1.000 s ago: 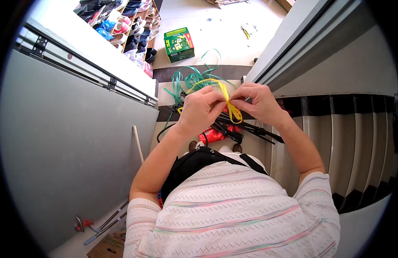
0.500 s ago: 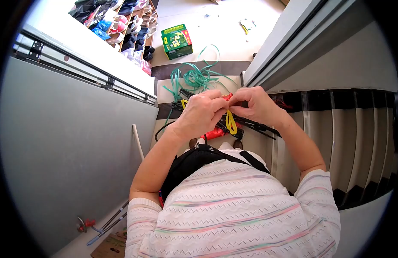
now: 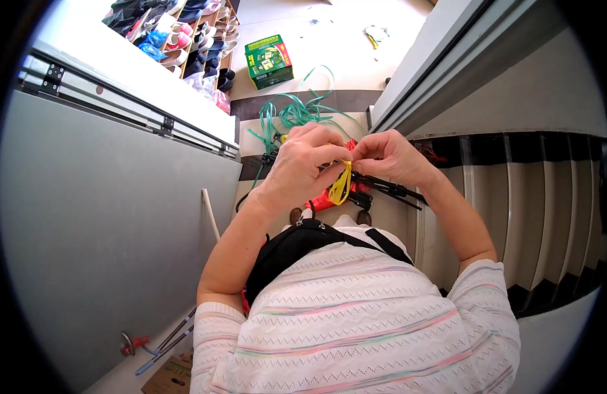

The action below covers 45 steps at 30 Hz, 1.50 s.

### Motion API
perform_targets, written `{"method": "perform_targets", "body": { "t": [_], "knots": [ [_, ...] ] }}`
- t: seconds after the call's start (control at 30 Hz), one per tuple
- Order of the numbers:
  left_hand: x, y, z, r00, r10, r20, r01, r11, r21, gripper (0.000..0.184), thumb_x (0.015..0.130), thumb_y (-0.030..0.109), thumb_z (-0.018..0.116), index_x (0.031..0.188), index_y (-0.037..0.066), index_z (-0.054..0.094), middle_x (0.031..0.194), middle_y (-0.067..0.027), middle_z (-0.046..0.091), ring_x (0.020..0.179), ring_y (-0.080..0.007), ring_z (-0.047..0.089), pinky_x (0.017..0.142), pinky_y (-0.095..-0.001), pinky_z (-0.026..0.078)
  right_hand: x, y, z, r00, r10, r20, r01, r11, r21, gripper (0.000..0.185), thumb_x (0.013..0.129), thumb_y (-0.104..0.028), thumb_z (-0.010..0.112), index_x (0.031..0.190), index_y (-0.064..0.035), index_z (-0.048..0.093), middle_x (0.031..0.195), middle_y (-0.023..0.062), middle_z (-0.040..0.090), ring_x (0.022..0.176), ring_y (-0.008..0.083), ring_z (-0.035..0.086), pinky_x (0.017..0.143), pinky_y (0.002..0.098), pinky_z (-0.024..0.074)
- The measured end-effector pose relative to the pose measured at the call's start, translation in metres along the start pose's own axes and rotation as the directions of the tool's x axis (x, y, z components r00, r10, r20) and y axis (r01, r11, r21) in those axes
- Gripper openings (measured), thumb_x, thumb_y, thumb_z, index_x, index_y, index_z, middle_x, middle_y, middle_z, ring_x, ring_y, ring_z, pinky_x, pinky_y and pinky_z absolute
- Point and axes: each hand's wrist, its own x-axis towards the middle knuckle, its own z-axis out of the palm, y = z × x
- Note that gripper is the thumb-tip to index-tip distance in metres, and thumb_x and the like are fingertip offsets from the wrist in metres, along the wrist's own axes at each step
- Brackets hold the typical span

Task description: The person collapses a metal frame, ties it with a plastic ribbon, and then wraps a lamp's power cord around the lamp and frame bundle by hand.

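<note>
A looped bundle of yellow strap or ribbon (image 3: 341, 187) hangs beneath my fingertips. My left hand (image 3: 304, 161) pinches the top of it between thumb and fingers. Close against it, my right hand (image 3: 387, 156) is closed in a pinch at the same knot-like spot; its fingertips partly cover what they hold. Below both hands lie black folded rods (image 3: 392, 190) and a piece of red material (image 3: 321, 201) on the floor near my feet. Just beyond the hands is a loose tangle of green strapping (image 3: 297, 115).
A green box (image 3: 269, 61) stands past the doorway, beside a rack of shoes (image 3: 205, 46). At left is a grey door (image 3: 113, 197), with a pale stick (image 3: 211, 213) leaning near it. Stairs (image 3: 520, 210) descend at right. A cardboard box (image 3: 169, 377) sits at lower left.
The yellow loop has swung slightly left and turned. My left hand has shifted a little and its fingers have curled differently; both hands stay together at the loop's top.
</note>
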Motion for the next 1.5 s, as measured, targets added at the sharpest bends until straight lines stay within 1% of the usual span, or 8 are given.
{"method": "perform_targets", "body": {
  "t": [0.23, 0.43, 0.53, 0.73, 0.83, 1.13, 1.33, 1.5],
  "knots": [
    [0.001, -0.001, 0.002, 0.995, 0.095, 0.026, -0.098, 0.943, 0.317, 0.011, 0.060, 0.010, 0.069, 0.069, 0.011, 0.062, 0.071, -0.0007, 0.053, 0.075, -0.0186, 0.051, 0.074, -0.0345, 0.038, 0.005, 0.003, 0.003, 0.995, -0.026, -0.092, 0.015, 0.993, -0.116, 0.008, 0.076, -0.003, 0.059, 0.078, 0.0044, 0.059, 0.069, -0.0001, 0.058, 0.063, 0.0045, 0.050, 0.058, 0.0199, 0.0429],
    [0.003, 0.003, -0.002, 0.994, 0.027, 0.102, -0.057, 0.952, 0.302, 0.008, 0.061, 0.010, 0.067, 0.065, 0.009, 0.061, 0.067, 0.0000, 0.054, 0.074, -0.0167, 0.052, 0.076, -0.0338, 0.037, 0.010, 0.007, 0.007, 0.989, -0.085, -0.117, 0.055, 0.969, -0.243, 0.009, 0.074, -0.004, 0.060, 0.076, 0.0042, 0.059, 0.067, 0.0010, 0.057, 0.063, 0.0048, 0.050, 0.058, 0.0200, 0.0427],
    [0.003, 0.000, 0.004, 0.998, 0.029, 0.059, -0.047, 0.944, 0.325, 0.007, 0.061, 0.008, 0.067, 0.064, 0.009, 0.060, 0.066, -0.0003, 0.055, 0.069, -0.0166, 0.053, 0.078, -0.0330, 0.036, 0.010, 0.004, 0.007, 0.989, -0.010, -0.148, -0.006, 0.994, -0.112, 0.008, 0.075, -0.004, 0.059, 0.076, 0.0042, 0.060, 0.068, 0.0012, 0.057, 0.063, 0.0050, 0.050, 0.057, 0.0194, 0.0424],
    [-0.001, -0.007, 0.005, 0.992, -0.040, -0.118, 0.051, 0.995, 0.091, 0.011, 0.060, 0.004, 0.067, 0.070, 0.008, 0.063, 0.069, -0.0023, 0.060, 0.066, -0.0176, 0.057, 0.072, -0.0299, 0.042, 0.007, 0.000, 0.002, 0.990, 0.072, -0.123, -0.040, 0.969, 0.242, 0.008, 0.076, -0.004, 0.060, 0.080, 0.0022, 0.059, 0.071, 0.0019, 0.057, 0.063, 0.0073, 0.053, 0.059, 0.0190, 0.0445],
    [-0.005, -0.009, 0.010, 0.962, -0.254, -0.097, 0.231, 0.951, -0.205, 0.008, 0.063, 0.009, 0.066, 0.069, 0.009, 0.061, 0.071, -0.0025, 0.059, 0.064, -0.0200, 0.057, 0.070, -0.0341, 0.040, 0.006, 0.009, 0.004, 0.986, 0.100, -0.133, -0.035, 0.908, 0.418, 0.007, 0.077, -0.006, 0.060, 0.080, 0.0005, 0.059, 0.072, 0.0021, 0.057, 0.063, 0.0077, 0.054, 0.060, 0.0191, 0.0456],
    [0.002, -0.003, 0.007, 0.998, 0.036, -0.053, -0.021, 0.964, 0.264, 0.012, 0.061, 0.002, 0.066, 0.071, 0.007, 0.061, 0.070, -0.0034, 0.060, 0.068, -0.0200, 0.056, 0.069, -0.0312, 0.042, 0.008, 0.012, 0.006, 0.984, 0.082, -0.161, -0.031, 0.953, 0.301, 0.009, 0.077, -0.009, 0.062, 0.079, -0.0011, 0.060, 0.071, 0.0002, 0.056, 0.061, 0.0061, 0.053, 0.059, 0.0191, 0.0459],
    [-0.003, -0.008, 0.009, 0.986, -0.096, -0.139, 0.106, 0.992, 0.067, 0.011, 0.064, 0.002, 0.066, 0.073, 0.005, 0.062, 0.070, -0.0047, 0.060, 0.066, -0.0187, 0.057, 0.067, -0.0280, 0.044, 0.008, 0.015, 0.008, 0.983, 0.091, -0.158, -0.010, 0.891, 0.454, 0.009, 0.078, -0.010, 0.062, 0.080, -0.0009, 0.059, 0.072, 0.0015, 0.057, 0.062, 0.0075, 0.054, 0.059, 0.0206, 0.0466],
    [-0.005, -0.004, 0.002, 0.934, -0.356, -0.034, 0.328, 0.890, -0.316, 0.010, 0.066, 0.001, 0.065, 0.076, 0.002, 0.063, 0.071, -0.0059, 0.060, 0.067, -0.0137, 0.058, 0.063, -0.0240, 0.045, 0.007, 0.018, 0.015, 0.986, 0.098, -0.138, 0.007, 0.794, 0.608, 0.010, 0.079, -0.010, 0.061, 0.080, -0.0005, 0.058, 0.073, 0.0027, 0.057, 0.063, 0.0086, 0.055, 0.059, 0.0216, 0.0468]
  ]
}}
